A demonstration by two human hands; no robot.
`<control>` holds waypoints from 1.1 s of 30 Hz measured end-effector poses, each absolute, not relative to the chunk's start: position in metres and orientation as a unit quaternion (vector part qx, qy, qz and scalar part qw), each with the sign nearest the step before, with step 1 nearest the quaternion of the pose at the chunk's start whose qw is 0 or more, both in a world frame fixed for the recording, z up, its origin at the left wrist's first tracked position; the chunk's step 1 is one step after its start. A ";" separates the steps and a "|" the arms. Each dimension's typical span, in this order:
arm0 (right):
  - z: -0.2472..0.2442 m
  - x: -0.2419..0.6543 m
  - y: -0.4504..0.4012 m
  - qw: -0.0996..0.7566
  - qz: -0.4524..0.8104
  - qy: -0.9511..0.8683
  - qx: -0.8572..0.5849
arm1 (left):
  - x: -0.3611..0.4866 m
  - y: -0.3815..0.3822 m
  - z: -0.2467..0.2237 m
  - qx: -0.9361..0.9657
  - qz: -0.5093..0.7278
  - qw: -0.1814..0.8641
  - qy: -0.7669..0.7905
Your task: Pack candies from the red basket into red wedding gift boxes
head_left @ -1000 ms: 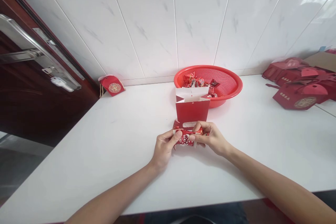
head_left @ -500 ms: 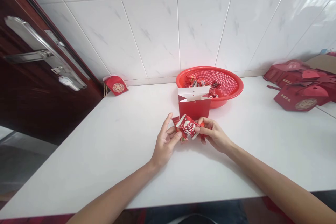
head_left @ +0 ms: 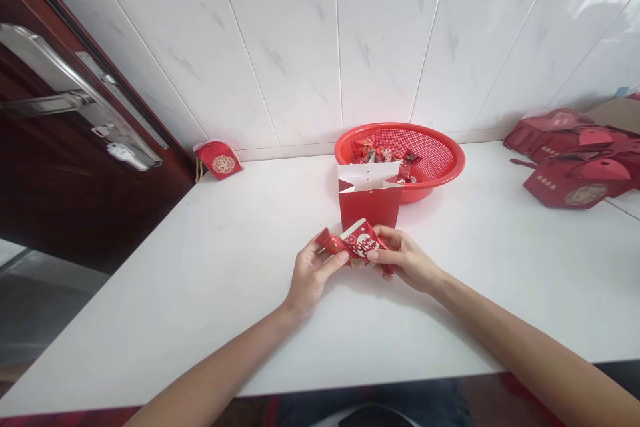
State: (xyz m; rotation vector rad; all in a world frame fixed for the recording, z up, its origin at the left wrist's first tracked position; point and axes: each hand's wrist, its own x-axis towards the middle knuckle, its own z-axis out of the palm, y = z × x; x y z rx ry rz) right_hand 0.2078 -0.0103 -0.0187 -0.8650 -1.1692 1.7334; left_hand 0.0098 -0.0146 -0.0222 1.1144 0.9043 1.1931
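Observation:
My left hand (head_left: pixel 314 273) is closed on a red wrapped candy (head_left: pixel 332 241), its thumb pressed on the wrapper. In my right hand (head_left: pixel 406 256) is a red candy packet (head_left: pixel 364 240) with white lettering, pinched between thumb and fingers; more red wrapper shows under those fingers. The two hands almost meet, and the packets touch or overlap. Just behind them stands a red paper box (head_left: pixel 370 207), upright, its white-lined top open. A red plastic basket (head_left: pixel 445 177) behind the box holds several wrapped candies (head_left: pixel 383 153).
On the white table (head_left: pixel 225 300), a small red box (head_left: pixel 221 160) with a cord handle stands at the back left. Several folded red gift boxes (head_left: pixel 575 177) are piled at the right. A tiled wall (head_left: pixel 285 47) borders the back, and a dark door (head_left: pixel 65 167) is at left.
My fingers have shifted the candies: the left one now points more to the left, and the lettered packet has turned and slid slightly right. The camera view has shifted a little.

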 end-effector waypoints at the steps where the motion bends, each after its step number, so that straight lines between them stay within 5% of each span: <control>1: -0.018 0.208 -0.010 0.431 0.697 -0.455 -0.348 | 0.010 -0.014 -0.021 0.469 0.522 0.597 0.388; 12: -0.019 0.204 -0.015 0.451 0.667 -0.463 -0.371 | 0.009 -0.014 -0.022 0.430 0.522 0.612 0.409; 27: -0.011 0.206 -0.016 0.475 0.637 -0.483 -0.368 | 0.007 -0.017 -0.026 0.555 0.284 0.681 0.382; 33: -0.010 0.208 -0.016 0.486 0.625 -0.486 -0.371 | 0.007 -0.016 -0.024 0.605 0.279 0.658 0.351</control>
